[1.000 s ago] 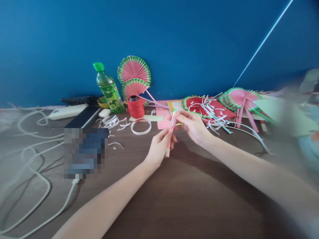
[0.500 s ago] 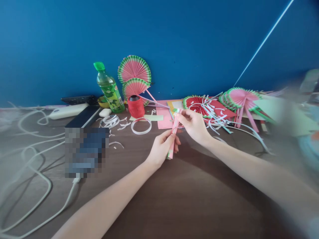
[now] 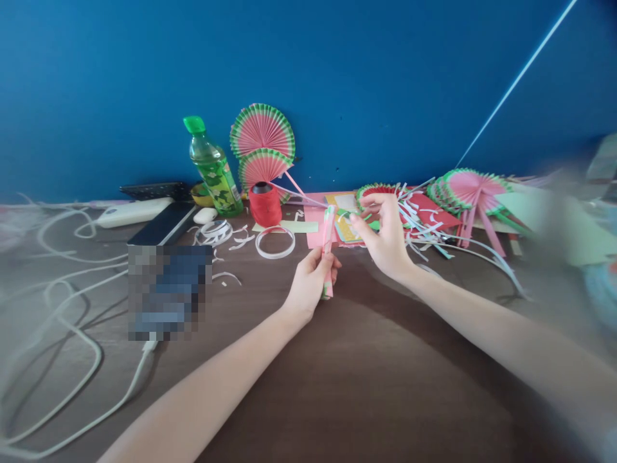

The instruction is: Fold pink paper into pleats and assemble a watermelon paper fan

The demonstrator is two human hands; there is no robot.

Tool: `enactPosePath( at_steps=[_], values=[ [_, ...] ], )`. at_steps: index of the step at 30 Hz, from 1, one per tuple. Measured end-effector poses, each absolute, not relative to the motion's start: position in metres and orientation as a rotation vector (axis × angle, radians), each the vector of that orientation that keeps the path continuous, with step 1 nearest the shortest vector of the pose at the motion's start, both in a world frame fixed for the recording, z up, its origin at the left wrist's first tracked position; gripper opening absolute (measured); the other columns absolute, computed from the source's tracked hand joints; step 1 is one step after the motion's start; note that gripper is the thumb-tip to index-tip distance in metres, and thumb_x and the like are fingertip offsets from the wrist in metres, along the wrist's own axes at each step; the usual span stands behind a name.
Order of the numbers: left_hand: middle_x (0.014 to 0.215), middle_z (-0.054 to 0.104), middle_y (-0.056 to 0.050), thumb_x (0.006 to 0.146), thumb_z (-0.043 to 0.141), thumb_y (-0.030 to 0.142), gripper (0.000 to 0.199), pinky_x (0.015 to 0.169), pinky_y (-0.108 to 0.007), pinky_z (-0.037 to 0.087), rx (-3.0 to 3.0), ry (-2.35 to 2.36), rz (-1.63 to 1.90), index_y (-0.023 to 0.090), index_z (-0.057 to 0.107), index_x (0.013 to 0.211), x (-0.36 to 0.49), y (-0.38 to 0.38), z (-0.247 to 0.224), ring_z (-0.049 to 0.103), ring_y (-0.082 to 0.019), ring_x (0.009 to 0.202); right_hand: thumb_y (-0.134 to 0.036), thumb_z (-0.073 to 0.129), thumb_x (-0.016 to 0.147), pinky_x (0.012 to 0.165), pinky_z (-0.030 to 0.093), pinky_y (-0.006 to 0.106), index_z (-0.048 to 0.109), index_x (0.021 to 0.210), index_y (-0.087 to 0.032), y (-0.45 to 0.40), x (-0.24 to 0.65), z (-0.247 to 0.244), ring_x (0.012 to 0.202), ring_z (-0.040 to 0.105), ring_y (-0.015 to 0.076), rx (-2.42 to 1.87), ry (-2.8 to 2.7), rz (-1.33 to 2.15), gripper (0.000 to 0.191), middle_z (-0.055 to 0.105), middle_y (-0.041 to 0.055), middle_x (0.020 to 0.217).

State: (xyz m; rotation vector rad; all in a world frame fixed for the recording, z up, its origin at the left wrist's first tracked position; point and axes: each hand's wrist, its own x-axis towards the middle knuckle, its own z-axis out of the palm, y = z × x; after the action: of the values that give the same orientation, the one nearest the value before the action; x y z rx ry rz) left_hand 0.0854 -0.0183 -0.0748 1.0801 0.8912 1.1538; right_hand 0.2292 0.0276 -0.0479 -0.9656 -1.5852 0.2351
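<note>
Near the middle of the brown table, my left hand (image 3: 311,276) is closed round a narrow folded strip of pink and green paper (image 3: 329,231), which stands nearly upright. My right hand (image 3: 383,235) is a short way to the right of the strip, its fingers apart and curved, not touching it. Behind my hands lie a pink sheet (image 3: 314,239) and a yellow-edged piece (image 3: 343,228). A red thread spool (image 3: 265,207) stands to the left, with a white tape ring (image 3: 274,243) in front of it.
Pleated pink and green fans lean on the blue wall (image 3: 263,132) and lie at the right (image 3: 470,191), beside white paper scraps (image 3: 424,222). A green bottle (image 3: 214,173), a blurred-out dark object (image 3: 171,292) and white cables (image 3: 91,341) are at the left.
My right hand has let go of the top of the paper strip and moved right, its fingers opening. My left hand still holds the strip, which is now more upright.
</note>
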Motion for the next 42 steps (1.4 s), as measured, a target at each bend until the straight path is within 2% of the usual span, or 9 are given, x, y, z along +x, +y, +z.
enactPosePath(
  at_steps=[2, 5, 9, 15, 21, 26, 32, 37, 42],
  values=[
    [0.058, 0.049, 0.003, 0.078, 0.056, 0.032, 0.017, 0.039, -0.015, 0.03, 1.054, 0.874, 1.172, 0.015, 0.053, 0.075, 0.086, -0.017, -0.077, 0.04, -0.004, 0.045, -0.021, 0.055, 0.081, 0.08, 0.047, 0.036, 0.057, 0.084, -0.022, 0.024, 0.23, -0.045, 0.087, 0.056, 0.0175, -0.851, -1.778, 0.051, 0.004, 0.059, 0.0044, 0.089],
    [0.06, 0.05, 0.003, 0.076, 0.057, 0.028, 0.014, 0.044, -0.016, 0.032, 1.056, 0.851, 1.186, 0.015, 0.055, 0.081, 0.086, -0.016, -0.078, 0.042, -0.004, 0.049, -0.017, 0.054, 0.082, 0.081, 0.047, 0.037, 0.06, 0.08, -0.021, 0.02, 0.228, -0.044, 0.09, 0.058, 0.0186, -0.682, -2.024, -0.041, 0.008, 0.063, 0.0048, 0.089],
    [0.059, 0.048, 0.005, 0.071, 0.059, 0.022, 0.015, 0.045, -0.016, 0.032, 1.063, 0.869, 1.175, 0.015, 0.056, 0.083, 0.086, -0.017, -0.076, 0.043, -0.005, 0.051, -0.016, 0.055, 0.082, 0.081, 0.047, 0.038, 0.062, 0.083, -0.02, 0.02, 0.224, -0.05, 0.091, 0.06, 0.0188, -0.675, -2.107, -0.092, 0.008, 0.066, 0.0056, 0.094],
    [0.07, 0.054, 0.004, 0.065, 0.064, 0.015, 0.035, 0.053, -0.017, 0.038, 1.104, 0.848, 1.138, 0.016, 0.055, 0.099, 0.086, -0.022, -0.07, 0.048, -0.005, 0.058, -0.016, 0.058, 0.08, 0.084, 0.048, 0.038, 0.064, 0.084, -0.019, 0.023, 0.225, -0.052, 0.095, 0.06, 0.0188, -0.671, -2.137, -0.003, 0.008, 0.067, 0.0064, 0.098],
    [0.079, 0.064, -0.003, 0.072, 0.06, 0.017, 0.038, 0.069, -0.023, 0.047, 1.149, 0.752, 1.096, 0.015, 0.048, 0.109, 0.088, -0.02, -0.075, 0.06, -0.011, 0.073, -0.016, 0.057, 0.08, 0.084, 0.051, 0.037, 0.066, 0.08, -0.02, 0.022, 0.229, -0.042, 0.098, 0.061, 0.0188, -0.757, -2.221, 0.265, 0.01, 0.065, 0.0068, 0.104],
    [0.1, 0.063, -0.007, 0.071, 0.061, 0.016, 0.035, 0.068, -0.023, 0.05, 1.119, 0.77, 1.158, 0.015, 0.049, 0.104, 0.089, -0.019, -0.076, 0.061, -0.009, 0.069, -0.013, 0.059, 0.076, 0.088, 0.049, 0.039, 0.067, 0.092, -0.02, 0.019, 0.231, -0.035, 0.105, 0.059, 0.0209, -0.747, -2.348, 0.338, 0.02, 0.062, 0.0077, 0.114],
    [0.119, 0.056, -0.012, 0.072, 0.061, 0.018, 0.038, 0.051, -0.019, 0.046, 1.168, 0.829, 1.141, 0.016, 0.046, 0.107, 0.089, -0.021, -0.072, 0.057, -0.005, 0.057, -0.011, 0.059, 0.074, 0.088, 0.05, 0.038, 0.066, 0.094, -0.016, 0.015, 0.23, -0.033, 0.104, 0.059, 0.021, -0.783, -2.353, 0.374, 0.022, 0.061, 0.0108, 0.115],
    [0.111, 0.059, -0.011, 0.073, 0.059, 0.018, 0.036, 0.048, -0.019, 0.046, 1.2, 0.873, 1.134, 0.015, 0.045, 0.106, 0.089, -0.022, -0.072, 0.054, -0.005, 0.054, -0.012, 0.057, 0.075, 0.088, 0.05, 0.038, 0.066, 0.094, -0.018, 0.015, 0.229, -0.036, 0.105, 0.059, 0.0202, -0.78, -2.351, 0.362, 0.022, 0.062, 0.0091, 0.115],
    [0.081, 0.06, -0.002, 0.072, 0.06, 0.02, 0.034, 0.048, -0.02, 0.046, 1.198, 0.878, 1.14, 0.015, 0.047, 0.103, 0.089, -0.022, -0.073, 0.054, -0.007, 0.054, -0.012, 0.055, 0.076, 0.088, 0.05, 0.038, 0.067, 0.095, -0.019, 0.015, 0.229, -0.036, 0.104, 0.06, 0.0202, -0.76, -2.341, 0.343, 0.023, 0.063, 0.008, 0.113]
  ],
)
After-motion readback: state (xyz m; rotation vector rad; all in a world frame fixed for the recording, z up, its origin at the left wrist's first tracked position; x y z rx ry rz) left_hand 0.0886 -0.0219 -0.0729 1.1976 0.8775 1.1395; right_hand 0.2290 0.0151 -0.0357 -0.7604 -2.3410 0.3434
